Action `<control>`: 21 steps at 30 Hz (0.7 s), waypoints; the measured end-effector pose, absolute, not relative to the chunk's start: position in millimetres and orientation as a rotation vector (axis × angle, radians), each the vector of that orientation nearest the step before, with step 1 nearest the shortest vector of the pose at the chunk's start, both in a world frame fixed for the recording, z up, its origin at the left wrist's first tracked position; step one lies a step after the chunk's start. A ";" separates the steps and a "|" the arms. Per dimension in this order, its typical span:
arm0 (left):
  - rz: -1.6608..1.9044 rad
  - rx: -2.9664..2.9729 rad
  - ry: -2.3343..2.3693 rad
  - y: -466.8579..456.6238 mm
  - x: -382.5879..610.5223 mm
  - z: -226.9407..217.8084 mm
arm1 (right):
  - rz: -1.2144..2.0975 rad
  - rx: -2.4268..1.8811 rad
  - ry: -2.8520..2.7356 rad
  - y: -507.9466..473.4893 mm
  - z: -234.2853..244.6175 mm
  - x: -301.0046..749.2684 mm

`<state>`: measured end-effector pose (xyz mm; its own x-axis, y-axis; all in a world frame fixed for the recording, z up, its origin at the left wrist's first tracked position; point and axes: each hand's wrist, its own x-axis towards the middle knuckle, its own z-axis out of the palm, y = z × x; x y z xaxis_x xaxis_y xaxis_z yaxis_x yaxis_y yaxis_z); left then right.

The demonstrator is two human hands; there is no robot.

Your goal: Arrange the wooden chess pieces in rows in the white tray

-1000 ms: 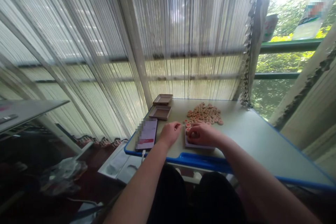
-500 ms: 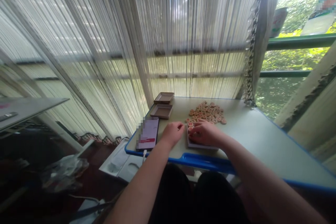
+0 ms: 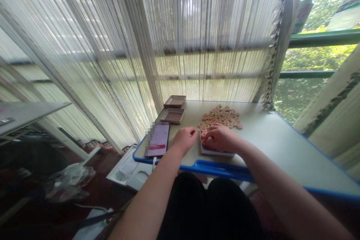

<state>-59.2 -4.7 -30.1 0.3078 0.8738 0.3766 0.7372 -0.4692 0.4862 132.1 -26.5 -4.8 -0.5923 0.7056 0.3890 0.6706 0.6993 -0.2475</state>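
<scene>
My right hand (image 3: 221, 137) is inside a shallow, light-coloured box (image 3: 218, 152) near the table's front edge. Its thumb and fingertips are closed at a round wooden Chinese chess piece, mostly hidden by the fingers. Red-marked Chinese chess pieces (image 3: 203, 130) lie in the box's far left corner; the hand covers the rest of the inside. Just left of the box, my left hand (image 3: 185, 138) is curled closed, and whatever it may hold is hidden. A loose pile of round wooden pieces (image 3: 223, 116) spreads on the table beyond the box.
A phone (image 3: 159, 140) with a white cable (image 3: 154, 160) lies at the left of the table (image 3: 281, 150). Two shallow trays (image 3: 173, 116) sit behind it. The table has a blue rim. Sheer curtains (image 3: 202, 37) hang behind, and a second table (image 3: 28, 114) stands far left.
The view has tilted slightly, so the table sits a little higher in the picture. Both hands stay nearly in place, the right one still in the box.
</scene>
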 end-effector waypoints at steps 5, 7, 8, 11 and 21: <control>0.884 2.328 1.495 -5.5 -58.6 -28.2 | 0.070 -1.126 -2.427 -29.4 2.8 134.8; 0.879 2.334 1.488 -5.6 -58.6 -28.2 | 0.029 -1.163 -2.436 -30.4 4.5 135.6; 0.882 2.339 1.480 -5.4 -58.6 -28.6 | 0.007 -1.181 -2.445 -30.7 4.9 135.9; 0.899 2.348 1.468 -4.0 -58.7 -30.8 | -0.049 -1.236 -2.466 -30.7 4.7 136.0; 0.878 2.346 1.494 -3.6 -57.9 -30.5 | -0.018 -1.214 -2.497 -29.5 0.6 134.7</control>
